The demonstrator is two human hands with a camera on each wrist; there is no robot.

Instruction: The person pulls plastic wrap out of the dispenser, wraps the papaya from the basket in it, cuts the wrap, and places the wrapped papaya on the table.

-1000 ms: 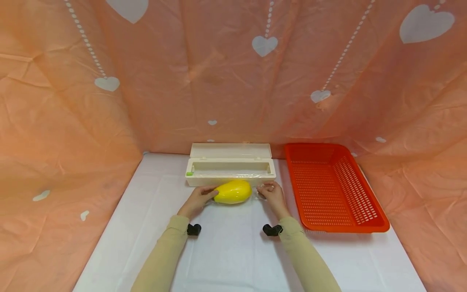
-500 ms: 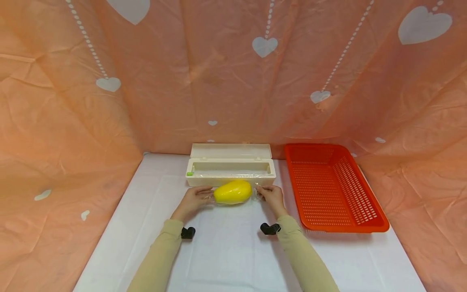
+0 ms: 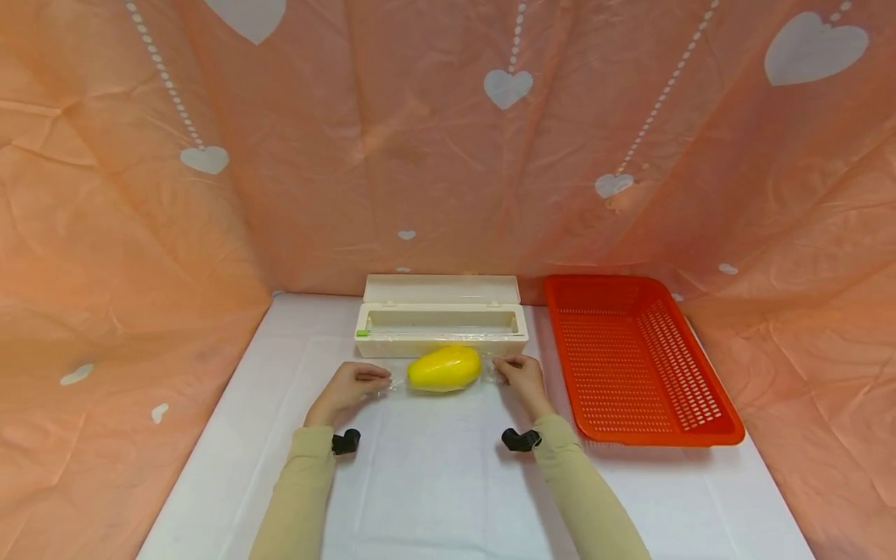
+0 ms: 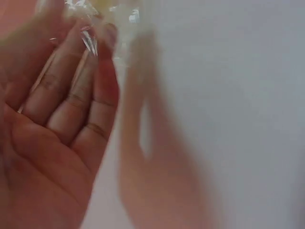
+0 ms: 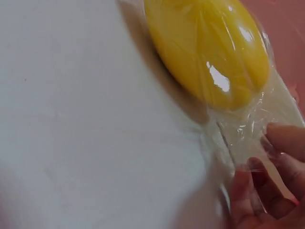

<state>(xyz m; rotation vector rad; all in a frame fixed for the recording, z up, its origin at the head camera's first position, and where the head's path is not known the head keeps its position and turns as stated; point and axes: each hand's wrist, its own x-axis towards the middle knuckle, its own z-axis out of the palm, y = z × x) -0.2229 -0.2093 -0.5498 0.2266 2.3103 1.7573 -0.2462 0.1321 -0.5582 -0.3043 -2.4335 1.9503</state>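
Observation:
A smooth yellow fruit (image 3: 445, 369), long and rounded like a papaya, lies wrapped in clear cling film (image 5: 248, 136) on the white table. My left hand (image 3: 348, 386) is off its left end, with the film's loose left end at its fingertips. In the left wrist view, film (image 4: 88, 40) crosses fingers that are slightly bent. On the fruit's other side, my right hand (image 3: 523, 383) pinches the gathered film between thumb and fingers. Right behind the fruit stands a white cling film dispenser (image 3: 441, 347), lid up, with a green slider (image 3: 362, 334) at its left front edge.
A red perforated basket (image 3: 595, 430) stands on the right of the table. Behind and at both sides hangs an orange curtain (image 3: 434, 179) with white hearts, right up to the dispenser's back.
My left hand has let go of the fruit's left end and moved left, drawing the film end outward. The right hand stays nearly in place at its film end. Basket and dispenser are unmoved.

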